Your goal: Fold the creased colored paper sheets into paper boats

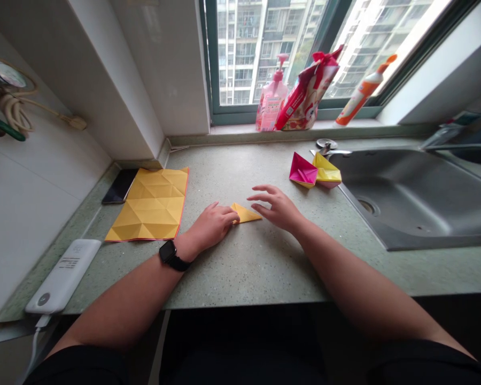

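My left hand (212,227) rests on the near end of a small folded yellow paper triangle (245,214), its fingers curled down over the paper. My right hand (276,207) is next to the triangle's tip, fingers spread and holding nothing. To the left lies a large yellow paper sheet (148,206) with a pattern of creases and a red edge. Two folded paper pieces sit beyond my right hand: a pink one (303,170) touching a yellow-and-pink one (326,171). A black watch (169,252) is on my left wrist.
The speckled green countertop (248,267) holds a phone (120,186) and a white power bank (62,275). A steel sink (409,198) is set in at the right. A pink pump bottle (271,96), a red-and-white bag (307,93) and an orange bottle (363,91) stand along the window.
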Demonstrator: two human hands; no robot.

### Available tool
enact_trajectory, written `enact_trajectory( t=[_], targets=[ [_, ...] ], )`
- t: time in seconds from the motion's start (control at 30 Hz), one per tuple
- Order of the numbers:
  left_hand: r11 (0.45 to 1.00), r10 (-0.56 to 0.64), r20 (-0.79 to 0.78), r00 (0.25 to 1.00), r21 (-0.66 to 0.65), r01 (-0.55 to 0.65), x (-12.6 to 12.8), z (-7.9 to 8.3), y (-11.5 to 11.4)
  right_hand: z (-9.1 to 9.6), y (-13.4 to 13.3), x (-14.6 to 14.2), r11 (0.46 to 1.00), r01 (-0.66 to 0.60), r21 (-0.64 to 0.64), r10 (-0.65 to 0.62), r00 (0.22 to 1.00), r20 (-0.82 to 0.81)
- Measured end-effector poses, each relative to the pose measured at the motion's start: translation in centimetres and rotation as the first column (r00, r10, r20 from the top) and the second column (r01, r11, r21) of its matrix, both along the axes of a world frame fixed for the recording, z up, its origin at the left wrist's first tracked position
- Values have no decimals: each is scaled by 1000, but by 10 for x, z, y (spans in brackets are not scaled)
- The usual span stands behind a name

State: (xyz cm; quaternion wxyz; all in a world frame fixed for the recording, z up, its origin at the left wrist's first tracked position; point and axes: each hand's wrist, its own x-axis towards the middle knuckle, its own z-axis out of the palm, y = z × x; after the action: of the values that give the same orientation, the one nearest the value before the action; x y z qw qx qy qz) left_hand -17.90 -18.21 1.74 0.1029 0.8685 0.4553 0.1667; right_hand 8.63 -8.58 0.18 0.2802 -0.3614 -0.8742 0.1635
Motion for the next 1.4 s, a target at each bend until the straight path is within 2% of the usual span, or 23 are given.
enact_trajectory(
  t=[0.1, 0.27, 0.5, 0.77, 0.93, 1.0, 1.1, 1.17, 1.27, 1.4],
  targets=[
    [1000, -3, 12, 1000, -5, 3, 0, 0, -1, -8, -10, -17, 999, -34, 33, 32, 998, 57],
    [1000, -15, -5, 1000, -5, 15, -1, 4, -7, -21, -11, -23, 999, -45, -22, 48, 990, 131],
    [997, 68, -127, 990, 38, -64, -8, 14, -15, -20, -9, -21, 997, -38, -74, 49, 988, 149],
    [981, 154, -273, 950, -77, -181, -25, 31, -26, -19, -8, -20, 995, -34, -91, 50, 983, 174],
    [973, 156, -259, 953, -124, -193, -37, 37, -24, -17, -9, -20, 994, -35, -100, 53, 982, 184],
    [980, 158, -209, 965, -87, -179, -39, 36, -20, -17, -9, -20, 994, -36, -99, 54, 981, 184],
    [975, 218, -47, 975, 57, -215, -32, 30, -14, -18, -8, -20, 996, -40, -82, 53, 983, 176],
    [976, 180, 50, 982, 112, -185, -22, 23, -10, -20, -7, -21, 997, -42, -65, 53, 985, 164],
    [988, 106, 42, 993, 108, -110, -9, 12, -4, -21, -7, -22, 998, -51, -48, 58, 987, 150],
    [991, 110, -43, 993, 84, -106, -2, 5, 2, -21, -4, -18, 995, -84, -46, 90, 985, 146]
  ],
)
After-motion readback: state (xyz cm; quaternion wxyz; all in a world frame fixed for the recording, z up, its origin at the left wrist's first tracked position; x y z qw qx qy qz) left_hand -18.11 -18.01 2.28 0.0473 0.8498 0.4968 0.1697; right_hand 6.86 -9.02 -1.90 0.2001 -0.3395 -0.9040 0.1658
